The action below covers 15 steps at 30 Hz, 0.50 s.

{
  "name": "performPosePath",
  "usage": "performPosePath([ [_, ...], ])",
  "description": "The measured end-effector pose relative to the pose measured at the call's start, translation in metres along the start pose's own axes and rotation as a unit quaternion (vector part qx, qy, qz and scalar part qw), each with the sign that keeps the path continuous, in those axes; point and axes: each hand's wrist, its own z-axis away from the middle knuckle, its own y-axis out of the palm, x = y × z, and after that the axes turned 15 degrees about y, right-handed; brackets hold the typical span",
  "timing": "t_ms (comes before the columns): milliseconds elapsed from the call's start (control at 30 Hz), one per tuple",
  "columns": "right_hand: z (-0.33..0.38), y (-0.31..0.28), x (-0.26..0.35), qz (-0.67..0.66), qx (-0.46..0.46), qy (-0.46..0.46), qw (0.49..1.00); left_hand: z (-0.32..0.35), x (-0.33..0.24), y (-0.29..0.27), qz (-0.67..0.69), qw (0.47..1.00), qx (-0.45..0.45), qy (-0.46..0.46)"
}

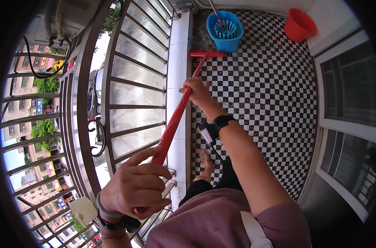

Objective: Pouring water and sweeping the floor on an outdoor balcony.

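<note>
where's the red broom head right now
In the head view, the red broom head rests on the checkered floor at the far end, just before the blue mop bucket, beside the white ledge.

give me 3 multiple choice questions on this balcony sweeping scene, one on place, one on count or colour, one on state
1. Where does the broom head lie?
A. just before the blue bucket
B. inside the red bucket
C. outside the railing

2. How many buckets stand on the floor?
A. one
B. two
C. four

3. How is the red broom handle held?
A. by no hand
B. by the right hand alone
C. by both hands

Key: 1 A, the bristles rest on the tiles by the blue bucket. 2 B, one blue, one red. 3 C, the left hand grips its near end too.
</note>
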Motion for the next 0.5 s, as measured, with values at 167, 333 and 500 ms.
performPosePath([
  [167, 0.089, -0.019, 0.105, -0.033, 0.002, -0.069, 0.997, 0.028, -0.055, -0.108, 0.072, 0.981, -0.002, 0.182],
  [333, 0.139, -0.018, 0.109, 0.033, 0.216, -0.029, 0.975, 0.005, -0.078, -0.129, 0.124, 0.981, 0.007, 0.148],
  [500, 0.065, -0.033, 0.019, 0.034, 0.073, 0.09, 0.993, -0.044, -0.018, -0.018, 0.049, 0.995, 0.019, 0.085],
])
